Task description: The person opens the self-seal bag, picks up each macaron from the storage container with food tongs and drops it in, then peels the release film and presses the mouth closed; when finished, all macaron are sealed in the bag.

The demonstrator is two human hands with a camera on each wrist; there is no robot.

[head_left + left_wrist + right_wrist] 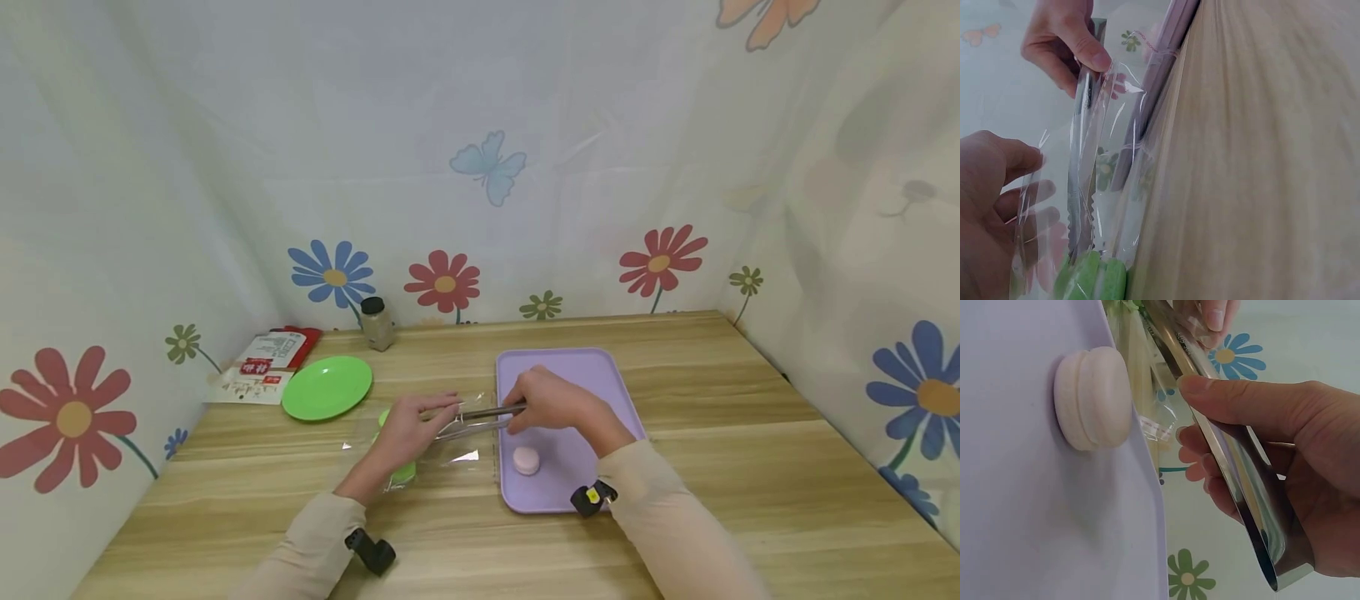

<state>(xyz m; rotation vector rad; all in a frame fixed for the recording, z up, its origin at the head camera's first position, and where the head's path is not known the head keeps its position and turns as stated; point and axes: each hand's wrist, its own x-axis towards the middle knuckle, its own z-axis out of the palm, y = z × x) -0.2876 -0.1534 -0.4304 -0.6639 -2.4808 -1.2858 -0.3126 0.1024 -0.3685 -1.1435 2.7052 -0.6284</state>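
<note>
White curtain backdrop (375,167) all round, printed with flowers and butterflies. Wood-grain tabletop (735,450) below it. Pale sleeves (660,492) come in from the near side. Lilac tray (555,467) sits right of centre, long sides running near to far. Clear bag (465,457) lies just left of it, film reaching the tray's left edge. Far left: printed packets (262,362), red and white, with green plate (327,387) just to their right. Right hand (551,398) is above the tray, pinching metal tongs (491,412), thumb on one side, fingers on the other. Left hand (408,429) is over the bag, fingers loosely bent and spread apart, touching the film by the tongs; can't tell if it actually pinches the film. Tongs run leftward from the right hand across the tray's left edge, serrated ends under the film and right at the green macarons (1113,279). Can't tell if they grip one. Jar (377,327), black lid, stands upright at the far edge, right of the plate. Black wrist cameras (370,552) on both arms. Green macarons are in the bag's left part, half hidden by the left hand; count unclear. Pink macaron (526,461) sits on the tray, near left part, well clear of both hands' fingers.
</note>
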